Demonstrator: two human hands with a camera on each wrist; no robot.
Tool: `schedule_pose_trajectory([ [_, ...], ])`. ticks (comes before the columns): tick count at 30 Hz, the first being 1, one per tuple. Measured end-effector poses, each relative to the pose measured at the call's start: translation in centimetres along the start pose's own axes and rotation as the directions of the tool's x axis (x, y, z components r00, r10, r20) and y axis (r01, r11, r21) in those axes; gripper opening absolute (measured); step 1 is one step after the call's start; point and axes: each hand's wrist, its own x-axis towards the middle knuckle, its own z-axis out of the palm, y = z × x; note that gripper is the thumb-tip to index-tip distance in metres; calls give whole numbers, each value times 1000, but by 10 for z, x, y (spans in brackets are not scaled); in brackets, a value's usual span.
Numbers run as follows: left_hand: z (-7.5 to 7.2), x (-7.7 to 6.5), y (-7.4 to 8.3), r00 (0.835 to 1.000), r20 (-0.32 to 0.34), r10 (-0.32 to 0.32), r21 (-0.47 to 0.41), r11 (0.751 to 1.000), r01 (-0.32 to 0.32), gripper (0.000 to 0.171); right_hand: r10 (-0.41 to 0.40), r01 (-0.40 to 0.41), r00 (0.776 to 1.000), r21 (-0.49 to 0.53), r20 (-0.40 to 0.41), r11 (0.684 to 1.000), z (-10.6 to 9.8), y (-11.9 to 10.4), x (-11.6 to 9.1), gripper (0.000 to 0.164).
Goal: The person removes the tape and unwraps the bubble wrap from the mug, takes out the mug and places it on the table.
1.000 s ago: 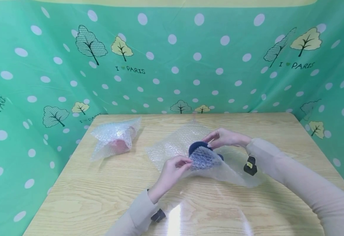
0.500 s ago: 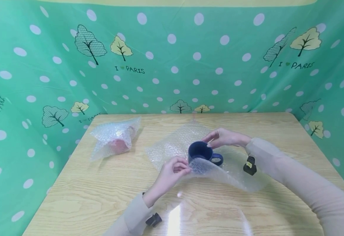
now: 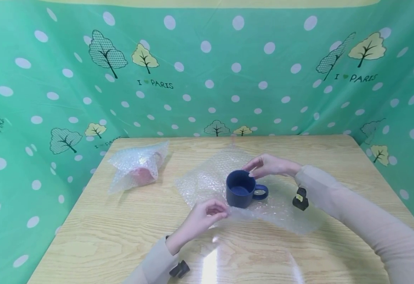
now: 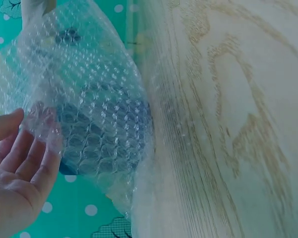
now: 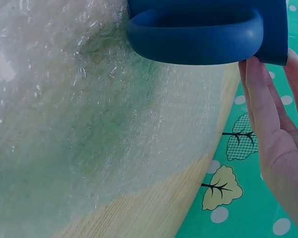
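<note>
A dark blue mug (image 3: 240,195) stands upright on a spread sheet of clear bubble wrap (image 3: 207,179), its handle pointing right. My right hand (image 3: 268,165) pinches the mug's far rim. Close up in the right wrist view, the fingers (image 5: 263,94) meet the mug beyond its handle (image 5: 198,42). Near the mug's front left, my left hand (image 3: 207,217) pinches the near edge of the wrap between thumb and fingers. From the left wrist, that raised edge of bubble wrap (image 4: 99,124) covers much of the mug, which shows blurred through it.
At the back left of the wooden table (image 3: 96,228) lies another bubble-wrapped bundle (image 3: 139,165), with something pinkish inside. A green polka-dot cloth (image 3: 192,79) hangs behind the table and along both sides.
My left hand has drawn the near flap of bubble wrap down and off the mug toward me, uncovering the mug's opening and front. The right hand has stayed at the rim.
</note>
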Motion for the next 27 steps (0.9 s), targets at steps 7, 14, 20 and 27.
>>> schedule_pose_trajectory([
  [7,-4,-7,29,997,76,-4,84,996,-3,12,10,-10,1000,12,2,1000,0,-2,-1,38],
  [14,-6,-11,34,990,140,3,112,994,-19,10,9,-9,1000,9,4,1000,0,-1,-1,38],
  [20,-6,-13,20,981,193,25,111,993,-47,9,10,-10,1000,16,1,1000,0,0,0,38],
  [27,-4,-12,-4,969,244,29,130,990,-62,10,14,-14,1000,43,5,999,0,2,0,39],
])
